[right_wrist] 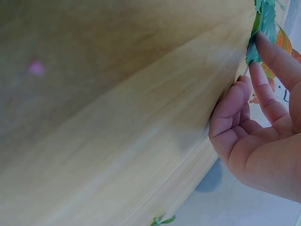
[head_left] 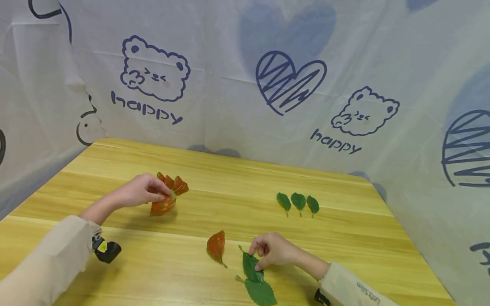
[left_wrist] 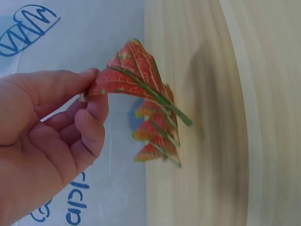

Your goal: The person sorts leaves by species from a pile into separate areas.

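Observation:
My left hand [head_left: 143,191] pinches a red leaf [head_left: 163,206] by its edge, thumb against forefinger, above the table. In the left wrist view this leaf [left_wrist: 136,70] shows pale veins and a green stem. Just beyond it lie several red leaves [left_wrist: 153,129] in a row, partly hidden by the held one in that view. My right hand [head_left: 277,251] has its thumb and forefinger on the edges of a green leaf [head_left: 249,264], which overlaps another green leaf [head_left: 261,292] nearer the front. The right wrist view shows the fingertips at the green leaf [right_wrist: 267,23].
A single red leaf [head_left: 216,245] lies between the hands on the wooden table [head_left: 214,191]. Three green leaves [head_left: 298,201] stand in a row at the back right. Behind the table hangs a printed white cloth [head_left: 222,97].

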Demonstrator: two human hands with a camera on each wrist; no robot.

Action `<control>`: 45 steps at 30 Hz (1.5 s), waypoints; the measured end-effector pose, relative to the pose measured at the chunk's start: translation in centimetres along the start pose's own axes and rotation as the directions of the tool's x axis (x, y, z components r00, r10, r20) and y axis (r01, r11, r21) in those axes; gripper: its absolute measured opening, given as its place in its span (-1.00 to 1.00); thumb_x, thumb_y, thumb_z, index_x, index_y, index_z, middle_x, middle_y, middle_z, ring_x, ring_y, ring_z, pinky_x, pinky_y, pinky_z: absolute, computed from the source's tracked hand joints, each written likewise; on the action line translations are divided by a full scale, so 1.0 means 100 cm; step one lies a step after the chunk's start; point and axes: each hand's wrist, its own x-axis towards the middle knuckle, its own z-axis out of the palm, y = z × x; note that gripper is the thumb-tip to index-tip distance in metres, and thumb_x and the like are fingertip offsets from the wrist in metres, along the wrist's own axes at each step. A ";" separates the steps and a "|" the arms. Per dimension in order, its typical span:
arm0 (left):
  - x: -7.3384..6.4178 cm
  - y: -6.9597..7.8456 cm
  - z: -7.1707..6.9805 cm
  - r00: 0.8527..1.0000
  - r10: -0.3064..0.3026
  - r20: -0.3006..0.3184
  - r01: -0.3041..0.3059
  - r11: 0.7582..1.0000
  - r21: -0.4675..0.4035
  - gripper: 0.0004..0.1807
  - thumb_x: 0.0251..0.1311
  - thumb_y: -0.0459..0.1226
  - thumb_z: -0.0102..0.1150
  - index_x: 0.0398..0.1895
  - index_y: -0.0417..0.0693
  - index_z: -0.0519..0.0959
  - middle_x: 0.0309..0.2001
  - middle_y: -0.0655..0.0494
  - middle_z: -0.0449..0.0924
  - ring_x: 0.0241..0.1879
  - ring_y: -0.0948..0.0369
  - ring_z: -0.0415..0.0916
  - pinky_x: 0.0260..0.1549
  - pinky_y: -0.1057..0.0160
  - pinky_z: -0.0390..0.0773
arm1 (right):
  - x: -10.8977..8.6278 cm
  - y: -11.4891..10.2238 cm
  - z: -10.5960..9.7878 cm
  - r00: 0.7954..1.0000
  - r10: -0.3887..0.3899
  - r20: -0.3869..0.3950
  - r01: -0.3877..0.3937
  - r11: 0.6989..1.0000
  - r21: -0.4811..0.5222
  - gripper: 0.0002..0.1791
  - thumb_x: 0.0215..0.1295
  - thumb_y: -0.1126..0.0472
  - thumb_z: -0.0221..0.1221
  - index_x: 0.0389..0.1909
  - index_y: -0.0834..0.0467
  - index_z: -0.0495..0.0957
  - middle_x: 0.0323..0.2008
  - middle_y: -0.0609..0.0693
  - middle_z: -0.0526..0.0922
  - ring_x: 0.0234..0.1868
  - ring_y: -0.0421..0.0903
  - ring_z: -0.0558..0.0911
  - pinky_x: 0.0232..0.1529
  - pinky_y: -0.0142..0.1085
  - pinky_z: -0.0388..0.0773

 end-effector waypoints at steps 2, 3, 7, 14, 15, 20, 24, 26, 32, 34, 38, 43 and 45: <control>0.000 -0.003 -0.002 1.000 -0.015 -0.009 0.016 0.999 0.037 -0.82 0.10 -0.47 0.07 -0.23 -0.37 0.58 -0.27 -0.09 0.58 -0.30 0.11 0.51 -0.41 0.25 0.49 | 0.000 0.000 0.000 1.000 -0.008 0.000 0.008 1.000 0.007 -0.75 -0.16 0.43 0.33 -0.39 0.26 0.53 -0.58 -0.08 0.37 -0.63 -0.28 0.26 -0.60 -0.48 0.23; -0.001 -0.005 -0.003 1.000 -0.024 -0.012 0.025 0.998 0.055 -0.82 0.10 -0.48 0.07 -0.24 -0.37 0.58 -0.28 -0.09 0.58 -0.29 0.10 0.51 -0.40 0.24 0.50 | 0.000 -0.001 0.000 1.000 -0.007 0.000 0.007 1.000 0.009 -0.75 -0.15 0.43 0.33 -0.39 0.26 0.53 -0.58 -0.08 0.37 -0.63 -0.28 0.26 -0.60 -0.48 0.23; 0.001 -0.011 -0.006 0.999 -0.047 -0.014 0.048 0.993 0.112 -0.83 0.09 -0.47 0.08 -0.26 -0.38 0.58 -0.29 -0.10 0.58 -0.31 0.07 0.51 -0.39 0.18 0.51 | 0.000 0.000 0.000 1.000 0.002 0.000 -0.002 1.000 0.007 -0.76 -0.15 0.43 0.33 -0.39 0.26 0.53 -0.58 -0.08 0.37 -0.63 -0.29 0.27 -0.58 -0.49 0.23; 0.002 -0.020 -0.013 0.997 -0.081 0.008 0.079 0.986 0.147 -0.84 0.07 -0.50 0.08 -0.29 -0.46 0.57 -0.37 -0.08 0.59 -0.42 0.13 0.51 -0.45 0.19 0.52 | 0.001 0.001 0.001 1.000 0.008 -0.001 -0.008 1.000 -0.001 -0.76 -0.14 0.43 0.33 -0.39 0.25 0.53 -0.58 -0.08 0.37 -0.62 -0.29 0.27 -0.58 -0.48 0.24; 0.002 -0.021 -0.014 0.996 -0.085 0.009 0.083 0.985 0.148 -0.84 0.07 -0.50 0.07 -0.29 -0.46 0.56 -0.38 -0.09 0.59 -0.42 0.13 0.51 -0.45 0.20 0.52 | 0.001 0.001 0.001 1.000 0.012 -0.002 -0.012 1.000 -0.002 -0.77 -0.14 0.43 0.33 -0.40 0.25 0.53 -0.58 -0.08 0.37 -0.62 -0.29 0.27 -0.58 -0.49 0.24; 0.002 -0.028 -0.015 0.996 -0.093 0.009 0.090 0.983 0.161 -0.84 0.06 -0.53 0.06 -0.30 -0.50 0.55 -0.37 -0.16 0.58 -0.43 0.11 0.51 -0.46 0.19 0.52 | 0.000 0.001 0.001 1.000 0.005 -0.003 -0.005 1.000 -0.012 -0.77 -0.14 0.42 0.33 -0.40 0.25 0.53 -0.58 -0.09 0.38 -0.62 -0.29 0.28 -0.58 -0.48 0.25; 0.003 -0.032 -0.016 0.995 -0.100 0.007 0.097 0.980 0.172 -0.84 0.05 -0.54 0.06 -0.30 -0.51 0.55 -0.37 -0.15 0.58 -0.44 0.13 0.51 -0.47 0.20 0.52 | 0.000 0.001 0.001 1.000 0.019 -0.007 -0.019 1.000 -0.023 -0.77 -0.13 0.41 0.33 -0.40 0.23 0.53 -0.57 -0.09 0.38 -0.61 -0.29 0.28 -0.56 -0.48 0.25; 0.003 -0.034 -0.017 0.994 -0.105 0.011 0.101 0.979 0.176 -0.84 0.05 -0.54 0.06 -0.30 -0.51 0.54 -0.39 -0.14 0.58 -0.45 0.14 0.51 -0.48 0.21 0.52 | 0.001 0.001 0.001 1.000 0.022 -0.008 -0.022 0.999 -0.029 -0.77 -0.13 0.41 0.33 -0.40 0.22 0.53 -0.57 -0.09 0.38 -0.61 -0.28 0.29 -0.55 -0.48 0.25; 0.003 -0.037 -0.017 0.991 -0.133 0.020 0.126 0.974 0.190 -0.85 0.05 -0.54 0.04 -0.32 -0.50 0.55 -0.42 -0.08 0.58 -0.47 0.15 0.51 -0.48 0.20 0.52 | 0.001 0.002 0.002 1.000 0.021 -0.006 -0.021 0.999 -0.032 -0.78 -0.13 0.41 0.33 -0.40 0.23 0.53 -0.57 -0.09 0.38 -0.60 -0.29 0.29 -0.55 -0.48 0.26; 0.003 -0.038 -0.017 0.990 -0.138 0.021 0.131 0.971 0.199 -0.85 0.05 -0.54 0.04 -0.33 -0.49 0.55 -0.42 -0.08 0.58 -0.47 0.14 0.51 -0.48 0.20 0.52 | 0.001 0.002 0.002 1.000 0.023 -0.006 -0.023 0.999 -0.031 -0.78 -0.13 0.41 0.33 -0.40 0.22 0.53 -0.57 -0.10 0.38 -0.60 -0.29 0.29 -0.55 -0.48 0.26; 0.003 -0.041 -0.017 0.990 -0.140 0.025 0.131 0.968 0.213 -0.87 0.05 -0.55 0.05 -0.35 -0.49 0.55 -0.43 -0.08 0.58 -0.46 0.14 0.50 -0.48 0.18 0.51 | 0.001 0.002 0.002 1.000 0.022 -0.008 -0.022 0.999 -0.028 -0.78 -0.13 0.41 0.33 -0.40 0.23 0.53 -0.57 -0.10 0.38 -0.60 -0.29 0.29 -0.55 -0.48 0.26; 0.003 -0.041 -0.017 0.988 -0.150 0.024 0.141 0.964 0.226 -0.87 0.07 -0.50 0.06 -0.33 -0.45 0.54 -0.41 -0.06 0.57 -0.41 0.09 0.50 -0.43 0.14 0.50 | 0.002 0.003 0.001 1.000 0.027 -0.005 -0.028 0.999 -0.022 -0.78 -0.13 0.42 0.33 -0.41 0.23 0.53 -0.57 -0.09 0.38 -0.59 -0.29 0.30 -0.54 -0.48 0.26; 0.004 -0.040 -0.017 0.987 -0.160 0.006 0.154 0.958 0.241 -0.85 0.08 -0.47 0.07 -0.31 -0.43 0.54 -0.38 -0.11 0.56 -0.36 0.01 0.49 -0.39 0.09 0.50 | 0.002 0.003 0.001 1.000 0.030 -0.003 -0.030 0.999 -0.020 -0.78 -0.13 0.42 0.33 -0.40 0.23 0.53 -0.57 -0.09 0.38 -0.59 -0.28 0.30 -0.55 -0.48 0.26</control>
